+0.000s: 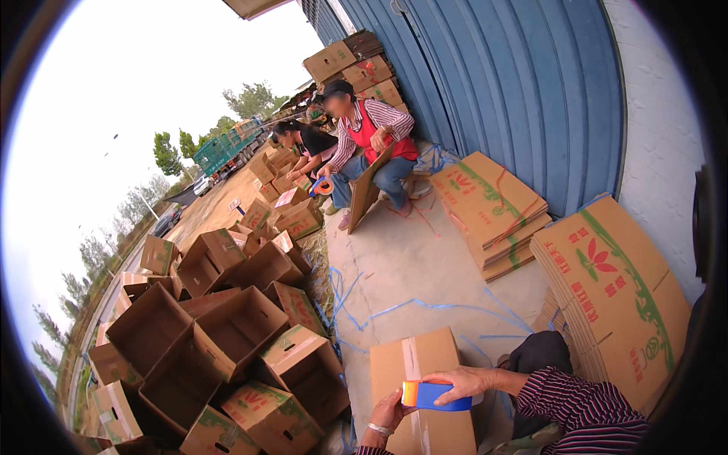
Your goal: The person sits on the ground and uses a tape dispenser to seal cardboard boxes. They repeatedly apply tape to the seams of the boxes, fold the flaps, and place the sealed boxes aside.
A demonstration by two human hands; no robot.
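Observation:
In my right hand (465, 382) is a blue and orange packing tape dispenser (426, 397), gripped from above. My left hand (388, 410) is at the dispenser's orange end, with the fingers by its edge; whether they grip it or just touch it is not clear. Both hands are over a closed cardboard carton (441, 355). A strip of pale tape (410, 358) runs along the carton's middle seam, passing beneath the dispenser.
Open cartons (242, 327) lie heaped to the left. Stacks of flattened printed cartons (620, 296) stand at the right by a blue metal door (529, 102). Blue strapping (432, 304) trails over the concrete. Ahead, a person in a red apron (364, 133) holds a cardboard sheet (367, 190).

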